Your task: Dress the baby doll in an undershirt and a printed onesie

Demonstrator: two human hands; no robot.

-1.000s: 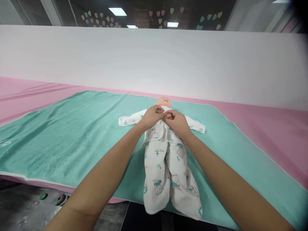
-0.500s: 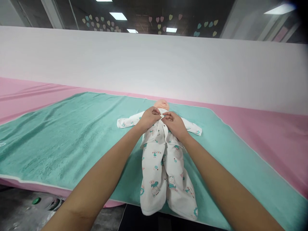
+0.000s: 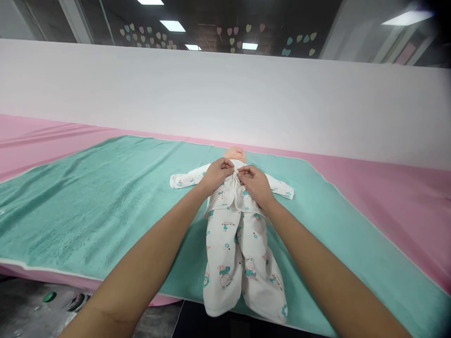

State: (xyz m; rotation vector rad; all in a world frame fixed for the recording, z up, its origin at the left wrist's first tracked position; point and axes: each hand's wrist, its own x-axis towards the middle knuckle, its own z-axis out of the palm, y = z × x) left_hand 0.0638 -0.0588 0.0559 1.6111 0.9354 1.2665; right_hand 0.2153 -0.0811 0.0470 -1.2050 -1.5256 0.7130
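Note:
A baby doll (image 3: 235, 153) lies on its back on a green towel (image 3: 105, 202), its head at the far end. It wears a white printed baby jacket (image 3: 248, 203) and matching trousers (image 3: 225, 258). My left hand (image 3: 219, 175) pinches the jacket's front edge near the neck, fingertips together. Opposite it, my right hand (image 3: 256, 184) has its fingers closed on the other front edge. The fingertips of both hands nearly meet at the upper chest, and the fastening between them is mostly hidden. Below them the two front edges hang side by side, slightly parted at the hem.
Pink cloth (image 3: 394, 192) shows around the towel. A white wall panel (image 3: 211, 94) rises behind, with dark glass and heart stickers above it. At lower left, below the table edge, are clear plastic bottles (image 3: 63, 300), one with a green cap.
The jacket's front edges have come closer together below my hands, and the small white button between my fingertips is less visible. Both hands stay at the upper chest.

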